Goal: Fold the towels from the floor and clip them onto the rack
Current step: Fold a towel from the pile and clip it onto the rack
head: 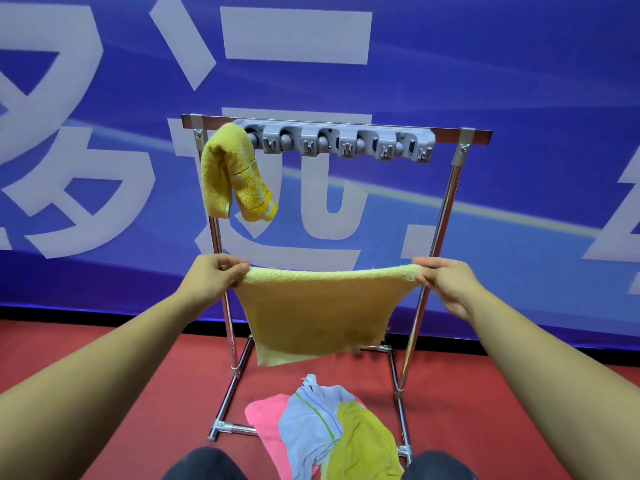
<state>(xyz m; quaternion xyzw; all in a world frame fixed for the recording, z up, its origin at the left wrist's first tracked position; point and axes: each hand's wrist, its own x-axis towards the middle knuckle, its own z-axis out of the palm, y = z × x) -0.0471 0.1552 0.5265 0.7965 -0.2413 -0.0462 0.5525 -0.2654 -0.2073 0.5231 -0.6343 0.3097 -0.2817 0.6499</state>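
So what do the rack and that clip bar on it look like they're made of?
Rack: probably polished metal tubing, since it's silvery with bright reflections. Clip bar: likely matte grey moulded plastic, dull and rounded, though small shiny hooks on it could be metal.

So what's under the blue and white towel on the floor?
The blue and white towel lies on a pink towel, and a yellow-green towel is beside it. Anything else beneath is covered.

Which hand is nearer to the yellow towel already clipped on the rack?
Left. The left hand is almost directly below the clipped yellow towel; the right hand is far off to its right.
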